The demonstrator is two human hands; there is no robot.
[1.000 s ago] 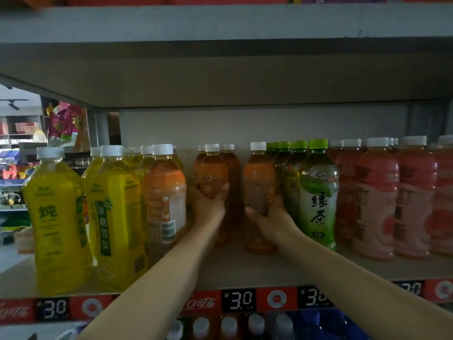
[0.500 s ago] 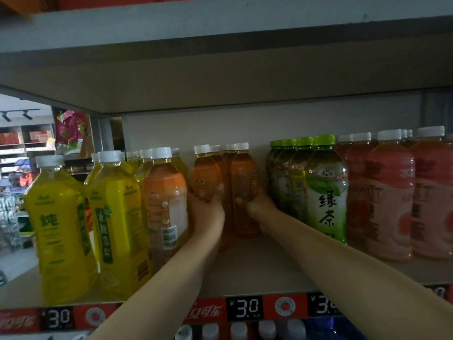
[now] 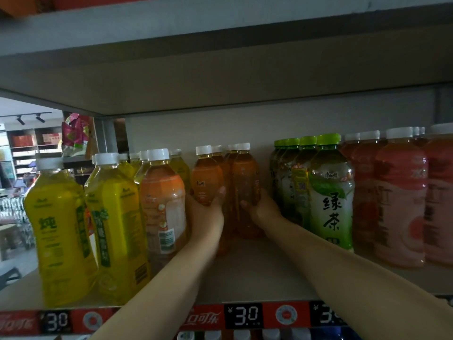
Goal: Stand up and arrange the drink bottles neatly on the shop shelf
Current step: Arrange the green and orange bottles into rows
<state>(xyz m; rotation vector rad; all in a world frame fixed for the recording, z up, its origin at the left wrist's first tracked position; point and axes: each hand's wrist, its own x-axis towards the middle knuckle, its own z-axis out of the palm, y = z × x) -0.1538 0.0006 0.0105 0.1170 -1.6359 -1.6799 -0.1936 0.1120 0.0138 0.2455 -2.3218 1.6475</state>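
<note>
Left hand [image 3: 206, 214] is wrapped around an amber tea bottle [image 3: 207, 182] and the right hand [image 3: 261, 207] grips the amber bottle next to it [image 3: 246, 190], both bottles upright and deep on the shelf [image 3: 257, 273], roughly dead centre. At 9 o'clock of the hands there's an orange-label bottle [image 3: 163, 204] and yellow bottles [image 3: 58, 229]. At 3 o'clock sit the green tea bottles [image 3: 331, 192], then the pink ones [image 3: 399, 202]; red price strip [image 3: 245, 317] at 6 o'clock.

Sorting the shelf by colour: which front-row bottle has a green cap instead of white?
The green tea bottle, front of its row, right of the right hand; the others' caps are white.
</note>
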